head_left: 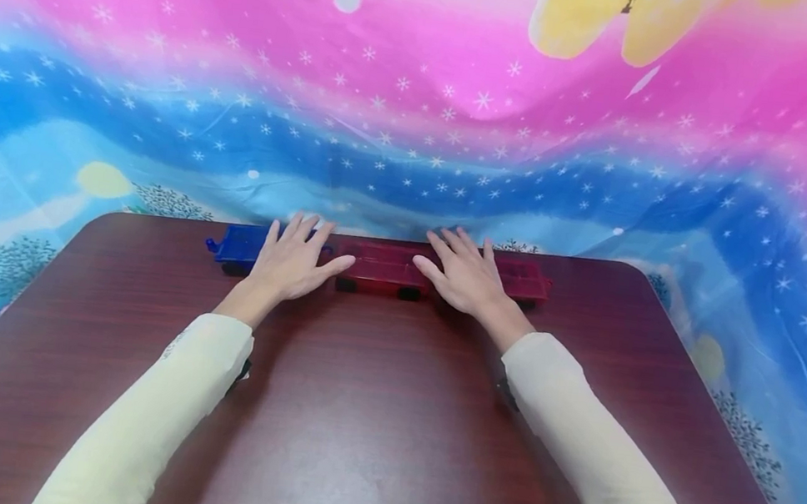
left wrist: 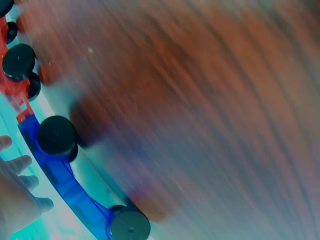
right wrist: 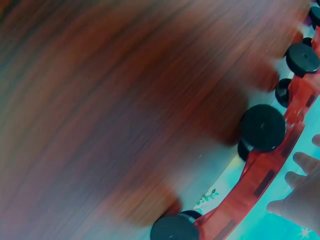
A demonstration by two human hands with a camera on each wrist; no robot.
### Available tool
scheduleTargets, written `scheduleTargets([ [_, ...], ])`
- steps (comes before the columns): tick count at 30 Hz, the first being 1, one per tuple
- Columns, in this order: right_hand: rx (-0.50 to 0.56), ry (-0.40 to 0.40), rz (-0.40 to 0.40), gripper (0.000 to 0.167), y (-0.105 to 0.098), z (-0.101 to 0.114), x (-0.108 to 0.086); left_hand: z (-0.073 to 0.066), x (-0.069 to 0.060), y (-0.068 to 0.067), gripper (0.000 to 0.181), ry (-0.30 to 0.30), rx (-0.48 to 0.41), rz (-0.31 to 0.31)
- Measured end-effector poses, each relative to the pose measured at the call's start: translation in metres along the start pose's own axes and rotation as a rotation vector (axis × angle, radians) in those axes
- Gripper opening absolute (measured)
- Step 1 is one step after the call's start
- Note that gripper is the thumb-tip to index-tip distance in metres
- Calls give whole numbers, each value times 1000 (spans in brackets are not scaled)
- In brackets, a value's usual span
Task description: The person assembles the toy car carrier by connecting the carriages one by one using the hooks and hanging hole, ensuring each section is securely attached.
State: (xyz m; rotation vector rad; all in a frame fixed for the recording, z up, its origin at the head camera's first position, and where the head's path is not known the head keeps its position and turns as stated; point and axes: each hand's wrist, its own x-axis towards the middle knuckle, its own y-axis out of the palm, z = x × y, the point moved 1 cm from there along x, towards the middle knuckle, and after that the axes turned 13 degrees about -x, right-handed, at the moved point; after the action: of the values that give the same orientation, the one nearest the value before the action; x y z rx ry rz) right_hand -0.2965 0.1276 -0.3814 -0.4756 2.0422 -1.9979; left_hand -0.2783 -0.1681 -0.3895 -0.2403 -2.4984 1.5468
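Note:
A row of wheeled toy cars stands along the table's far edge. The blue toy car (head_left: 241, 247) is at the left, a red toy car (head_left: 381, 266) in the middle, another red toy car (head_left: 523, 280) at the right. My left hand (head_left: 290, 265), fingers spread, is over the blue car's right part. Over the gap between the red cars, my right hand (head_left: 471, 281) is spread too. In the left wrist view a gap shows between the hand (left wrist: 15, 200) and the blue car (left wrist: 75, 192). Neighbouring cars meet end to end; their couplings are small and partly hidden.
The dark brown wooden table (head_left: 368, 416) extends from the cars toward me. A pink and blue patterned cloth (head_left: 418, 136) hangs behind the far edge and along both sides. The cars' black wheels (right wrist: 262, 127) stand close to the far edge.

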Motion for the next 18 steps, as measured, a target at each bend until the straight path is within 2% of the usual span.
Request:
scheduleTargets([
  [18, 17, -28, -20, 78, 3, 30, 8, 30, -20, -19, 97, -56, -47, 0],
])
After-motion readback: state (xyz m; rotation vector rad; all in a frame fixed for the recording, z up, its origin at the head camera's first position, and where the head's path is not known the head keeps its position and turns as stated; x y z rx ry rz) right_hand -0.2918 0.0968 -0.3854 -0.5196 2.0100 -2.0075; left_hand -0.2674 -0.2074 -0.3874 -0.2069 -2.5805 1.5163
